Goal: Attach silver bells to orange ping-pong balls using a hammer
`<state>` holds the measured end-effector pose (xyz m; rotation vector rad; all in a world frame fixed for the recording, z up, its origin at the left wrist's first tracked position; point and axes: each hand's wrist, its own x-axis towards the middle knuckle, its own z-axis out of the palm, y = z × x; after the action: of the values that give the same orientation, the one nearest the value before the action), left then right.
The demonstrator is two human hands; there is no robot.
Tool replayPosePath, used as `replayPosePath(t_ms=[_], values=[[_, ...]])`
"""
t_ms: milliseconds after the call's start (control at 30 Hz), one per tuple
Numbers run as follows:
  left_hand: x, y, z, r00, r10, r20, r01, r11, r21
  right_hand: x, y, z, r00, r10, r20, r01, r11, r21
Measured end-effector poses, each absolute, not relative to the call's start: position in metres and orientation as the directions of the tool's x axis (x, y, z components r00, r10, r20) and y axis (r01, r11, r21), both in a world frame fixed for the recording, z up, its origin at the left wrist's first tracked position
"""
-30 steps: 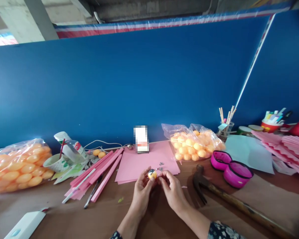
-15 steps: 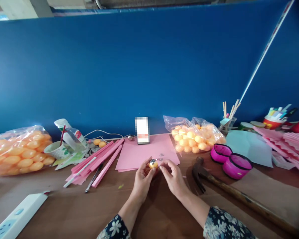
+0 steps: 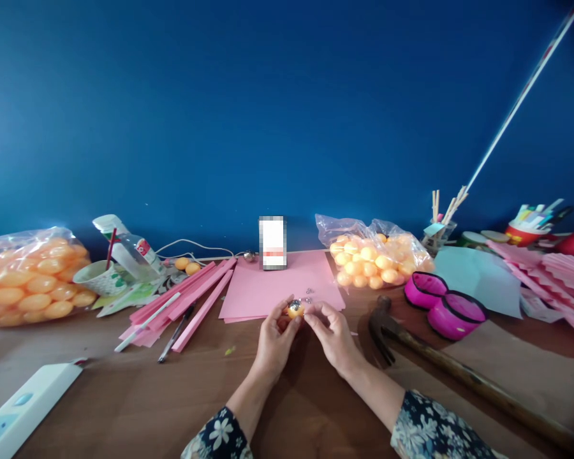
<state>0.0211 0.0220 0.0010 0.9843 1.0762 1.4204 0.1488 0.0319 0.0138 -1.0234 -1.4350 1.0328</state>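
Observation:
Between the thumb and fingers of my left hand (image 3: pixel 275 338) is a small orange ball (image 3: pixel 295 312) with a shiny silver patch on its top. My right hand (image 3: pixel 333 331) is closed in a pinch at the ball's right side, fingertips close against it; whatever lies between them is too small to make out. Just beyond the fingertips, small silvery bits (image 3: pixel 309 291) lie on the pink paper sheets (image 3: pixel 253 287). Both hands are above the brown table (image 3: pixel 306 408), near the front edge of the sheets.
Clear bags of orange balls stand at left (image 3: pixel 29 280) and right (image 3: pixel 363 261). A phone (image 3: pixel 273 242) leans against the blue wall. Pink strips (image 3: pixel 182 299), a pen (image 3: pixel 176 335) and a power strip (image 3: pixel 29 408) lie left. A hammer (image 3: pixel 440 357) and magenta rings (image 3: pixel 456 315) sit right.
The view has tilted and shifted slightly. The ball has turned a little in my fingers, so its silver patch shows differently. Both hands stay close around it.

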Motion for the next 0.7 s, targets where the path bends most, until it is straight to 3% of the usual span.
replayPosePath(t_ms=[300, 700], values=[[0.0229, 0.0202, 0.0052, -0.066, 0.998, 0.014, -0.238, -0.029, 0.971, 0.1531, 0.0355, 0.01, -0.133, 0.988, 0.075, -0.044, 0.07, -0.997], [0.0227, 0.0217, -0.0015, -0.062, 0.996, 0.062, -0.191, -0.073, 0.979, 0.1526, 0.0359, 0.0123, -0.15, 0.988, 0.033, -0.072, 0.022, -0.997]])
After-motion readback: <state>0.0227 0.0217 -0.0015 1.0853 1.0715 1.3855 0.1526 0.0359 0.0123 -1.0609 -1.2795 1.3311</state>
